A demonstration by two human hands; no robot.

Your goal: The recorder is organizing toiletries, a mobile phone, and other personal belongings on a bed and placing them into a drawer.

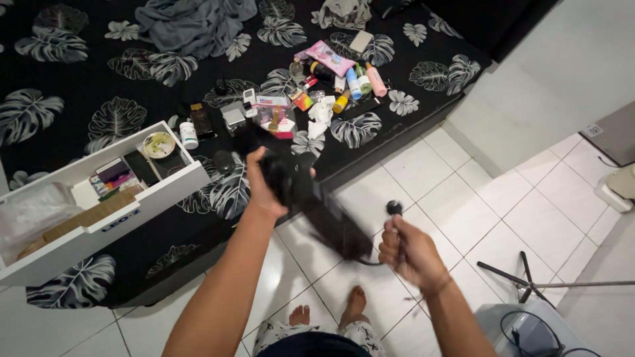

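Glossy ceramic floor tiles [423, 172], matt leaf-print cloth bedcover [79, 79], smooth white painted drawer [99, 231], crumpled grey cloth [192, 23].

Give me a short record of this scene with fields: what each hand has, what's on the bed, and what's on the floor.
Left hand: left hand grips a black blurred appliance, shape unclear from motion blur.
Right hand: right hand closed around a black plug and its cord.
Bed: black leaf-print cover; white drawer with small items; scattered bottles and tubes; grey cloth.
Floor: white tiles; the person's bare feet; black tripod legs.
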